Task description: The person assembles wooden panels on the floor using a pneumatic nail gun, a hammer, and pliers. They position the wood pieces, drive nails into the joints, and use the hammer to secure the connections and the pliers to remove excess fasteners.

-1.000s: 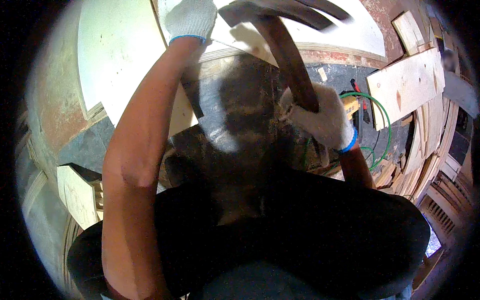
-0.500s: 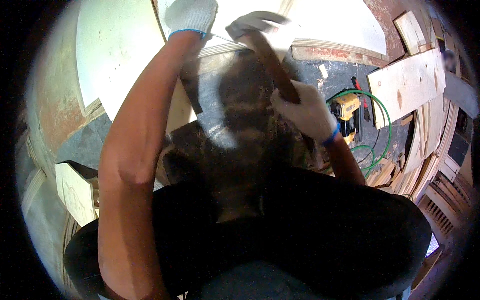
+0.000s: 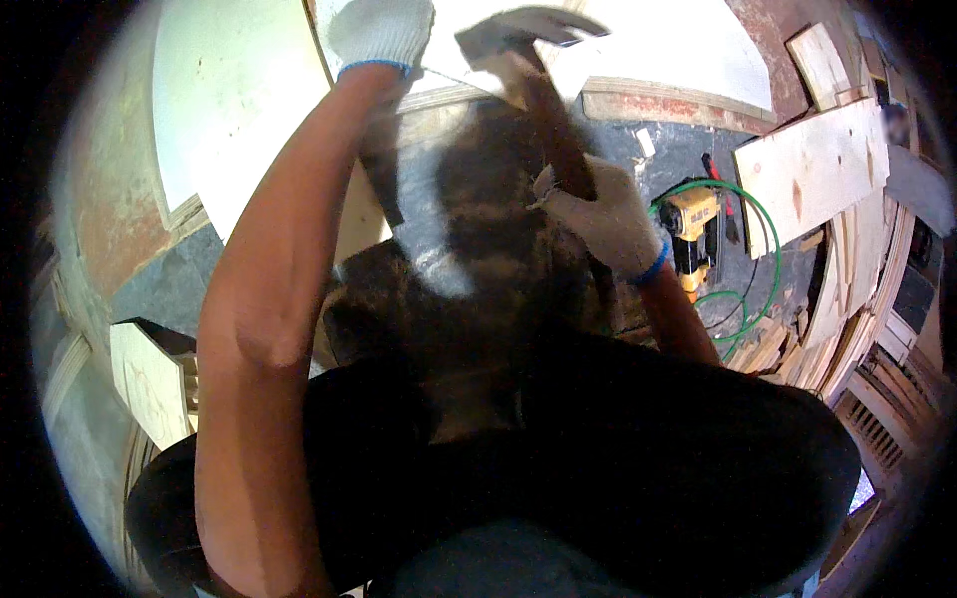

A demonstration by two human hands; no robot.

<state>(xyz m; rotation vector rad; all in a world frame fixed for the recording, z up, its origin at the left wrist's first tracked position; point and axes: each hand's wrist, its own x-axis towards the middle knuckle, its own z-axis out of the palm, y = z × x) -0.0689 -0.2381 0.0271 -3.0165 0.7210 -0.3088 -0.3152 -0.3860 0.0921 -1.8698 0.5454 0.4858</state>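
My right hand [image 3: 606, 219], in a white knit glove with a blue cuff, is wrapped round the wooden handle of a claw hammer [image 3: 558, 130]. The hammer's metal head hangs over the front edge of a bright white board [image 3: 678, 50], its claw pointing right. At the top edge my left hand [image 3: 381, 32], gloved the same way, is over the white board surface. Its fingers run out of the picture and into glare, so I cannot see whether they grip anything.
A yellow pneumatic nail gun [image 3: 690, 219] with a green hose [image 3: 776, 224] lies on the grey floor to the right, beside red-handled pliers [image 3: 728, 204]. Plywood pieces [image 3: 812, 174] and stacked wood strips stand farther right. A pale board [image 3: 150, 384] leans at the lower left.
The hammer head has shifted slightly up and right, showing its claw more clearly. My right hand has moved a little left. My left hand has stayed nearly still.
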